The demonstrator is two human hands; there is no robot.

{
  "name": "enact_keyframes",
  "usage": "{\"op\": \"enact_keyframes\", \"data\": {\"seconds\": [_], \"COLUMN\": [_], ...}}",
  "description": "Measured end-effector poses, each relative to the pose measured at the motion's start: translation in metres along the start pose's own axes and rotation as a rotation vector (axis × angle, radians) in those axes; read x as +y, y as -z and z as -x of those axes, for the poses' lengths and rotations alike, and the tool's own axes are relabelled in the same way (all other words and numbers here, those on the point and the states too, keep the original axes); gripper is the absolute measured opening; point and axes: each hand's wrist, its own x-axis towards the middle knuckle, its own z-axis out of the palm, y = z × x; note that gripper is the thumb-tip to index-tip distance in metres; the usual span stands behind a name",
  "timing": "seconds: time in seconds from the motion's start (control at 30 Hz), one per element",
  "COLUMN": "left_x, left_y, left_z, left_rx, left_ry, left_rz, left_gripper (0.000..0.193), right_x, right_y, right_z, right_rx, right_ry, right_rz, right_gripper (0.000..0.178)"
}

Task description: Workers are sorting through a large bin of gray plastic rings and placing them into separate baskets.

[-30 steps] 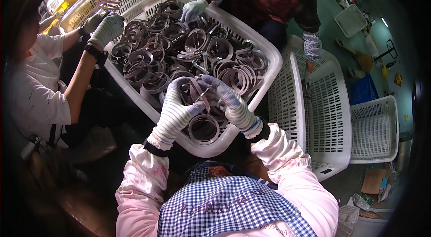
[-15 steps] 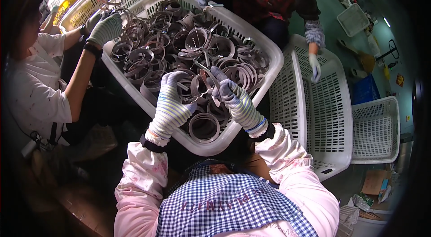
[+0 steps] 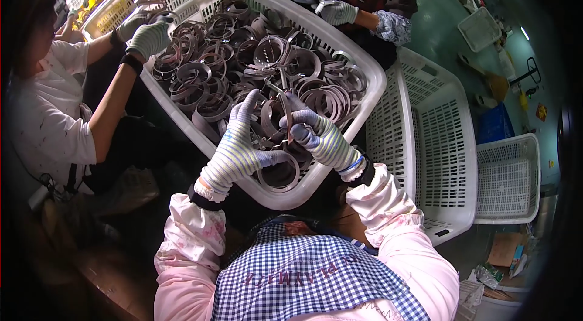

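Observation:
In striped gloves, both my hands are over the front of a big white plastic basket point(image 3: 200, 146) full of grey-brown metal rings point(image 3: 270, 52). My left hand point(image 3: 237, 150) is open, thumb stretched sideways and fingers pointing up, with nothing seen in its grip. Between finger and thumb, my right hand point(image 3: 325, 139) holds a metal ring point(image 3: 287, 113), turned nearly edge-on. A thin metal rod point(image 3: 283, 79) shows just beyond that ring; whether the two are joined I cannot tell. Below my left thumb lies a loose ring point(image 3: 278, 184), partly covered.
At the left, a co-worker's gloved hand point(image 3: 150, 40) is over rings at the basket's edge. Across the basket, another co-worker's gloved hand point(image 3: 339, 13) is by a small metal piece. White baskets point(image 3: 440, 139) stand at the right, with a smaller crate point(image 3: 507, 181) beyond.
My left hand has opened, its fingers spread away from the ring. The ring in my right hand has turned edge-on. The far co-worker's two hands have come together.

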Motion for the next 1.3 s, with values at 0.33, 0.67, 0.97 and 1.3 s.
{"op": "enact_keyframes", "data": {"seconds": [0.33,0.67,0.97,1.3], "left_x": [-0.001,-0.016,-0.037,-0.013], "left_y": [-0.008,-0.015,0.004,-0.004], "left_z": [0.002,-0.002,0.005,0.004], "left_rx": [0.115,0.153,-0.056,0.044], "left_ry": [0.033,0.048,0.403,0.436], "left_rz": [-0.128,0.319,0.509,0.641], "left_gripper": [0.130,0.126,0.092,0.107], "right_x": [0.013,0.004,0.021,0.008], "right_y": [-0.006,0.002,-0.018,-0.026], "right_z": [-0.008,-0.005,-0.008,-0.004], "right_rx": [0.145,0.186,0.355,0.150], "right_ry": [0.054,0.210,0.421,0.530], "right_rz": [0.003,0.433,0.690,0.525], "right_gripper": [0.112,0.113,0.126,0.049]}}
